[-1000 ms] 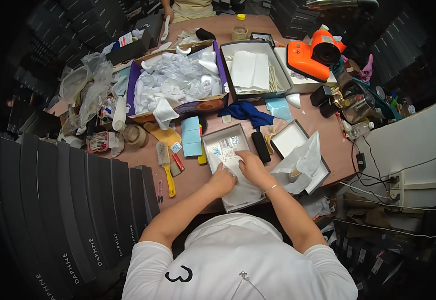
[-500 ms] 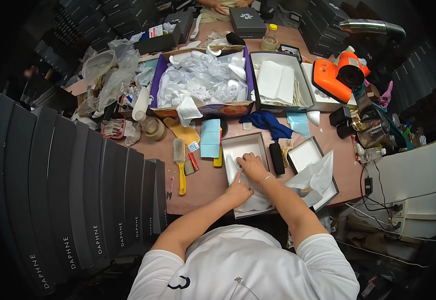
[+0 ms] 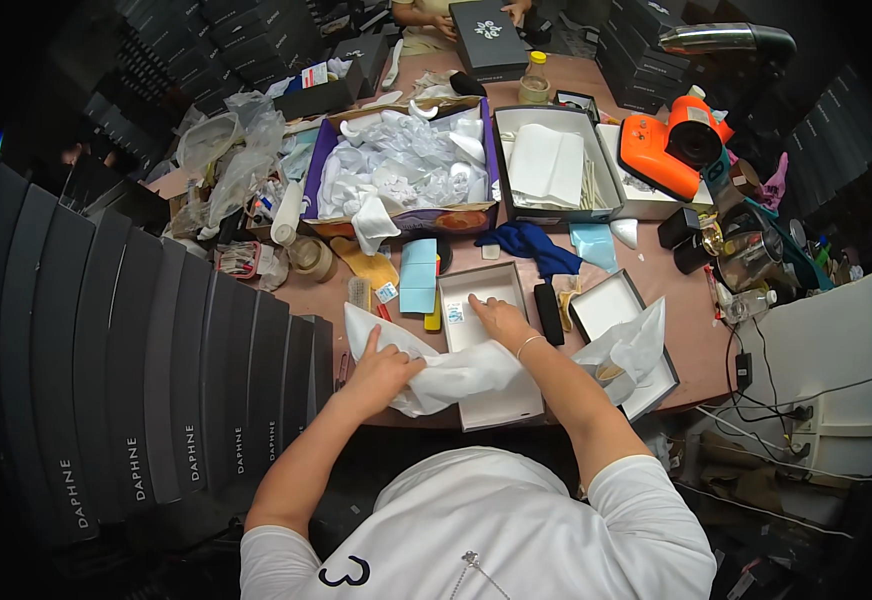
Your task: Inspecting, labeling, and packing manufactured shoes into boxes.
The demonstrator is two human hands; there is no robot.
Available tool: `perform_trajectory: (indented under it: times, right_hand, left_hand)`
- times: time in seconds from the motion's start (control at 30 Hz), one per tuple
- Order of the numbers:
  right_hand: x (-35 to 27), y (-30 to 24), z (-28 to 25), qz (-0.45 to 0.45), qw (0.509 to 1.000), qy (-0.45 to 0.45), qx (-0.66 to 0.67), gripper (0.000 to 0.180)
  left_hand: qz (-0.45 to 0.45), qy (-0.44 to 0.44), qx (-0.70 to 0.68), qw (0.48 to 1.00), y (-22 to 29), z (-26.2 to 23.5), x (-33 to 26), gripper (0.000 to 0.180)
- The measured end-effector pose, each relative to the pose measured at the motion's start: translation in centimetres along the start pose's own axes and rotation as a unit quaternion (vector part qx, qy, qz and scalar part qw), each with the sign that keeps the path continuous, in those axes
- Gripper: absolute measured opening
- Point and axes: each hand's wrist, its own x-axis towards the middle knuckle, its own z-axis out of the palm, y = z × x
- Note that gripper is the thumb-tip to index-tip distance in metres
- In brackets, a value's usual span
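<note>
My left hand (image 3: 380, 376) grips a long bundle of white tissue paper (image 3: 461, 372), lifted so that it hangs slantwise across the near part of an open shoebox (image 3: 504, 412). Whatever the paper may wrap is hidden. Over the middle of that box is my right hand (image 3: 503, 322), its index finger stretched toward the inner wall and small printed label (image 3: 455, 312). Nothing shows in its fingers. Right of it stands a second open box (image 3: 597, 306), with crumpled white tissue (image 3: 628, 346) around a partly seen beige item.
Behind lie a purple carton (image 3: 492, 170) of white wrapping, a box of paper sheets (image 3: 548, 165) and an orange device (image 3: 656, 155). Dark shoeboxes (image 3: 116, 370) stack along the left. Across the table, a person's hands hold a dark box (image 3: 488, 40). A black roll (image 3: 548, 315) lies between the open boxes.
My left hand has moved left and raised the tissue bundle out of the shoebox. My right hand has shifted slightly farther in. The person opposite has lifted the dark box.
</note>
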Motion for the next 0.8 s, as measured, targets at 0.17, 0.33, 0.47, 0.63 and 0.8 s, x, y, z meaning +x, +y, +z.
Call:
perform_trajectory:
  times: [0.17, 0.33, 0.47, 0.63, 0.8]
  right_hand:
    - [-0.3, -0.4, -1.4, 0.048, 0.958, 0.234, 0.158, 0.046]
    - [-9.2, -1.7, -7.6, 0.239, 0.786, 0.122, 0.556, 0.043]
    - [-14.8, -6.4, -4.6, 0.246, 0.807, 0.139, 0.519, 0.037]
    - [-16.3, -10.5, -3.5, 0.255, 0.820, 0.284, 0.427, 0.039]
    - [-18.7, -18.6, -6.9, 0.280, 0.835, 0.157, 0.446, 0.038]
  left_hand:
    - [-0.052, -0.033, 0.028, 0.998, -4.3, 6.1, -1.5, 0.036]
    - [-0.106, -0.012, 0.016, 0.994, -4.5, 8.0, -2.7, 0.031]
    - [-0.108, 0.051, 0.035, 0.992, -3.1, 8.4, -3.1, 0.041]
    - [0.055, 0.189, -0.199, 0.960, -0.6, 3.7, 0.0, 0.042]
    - [0.048, 0.099, -0.101, 0.989, -1.2, 5.0, 12.0, 0.023]
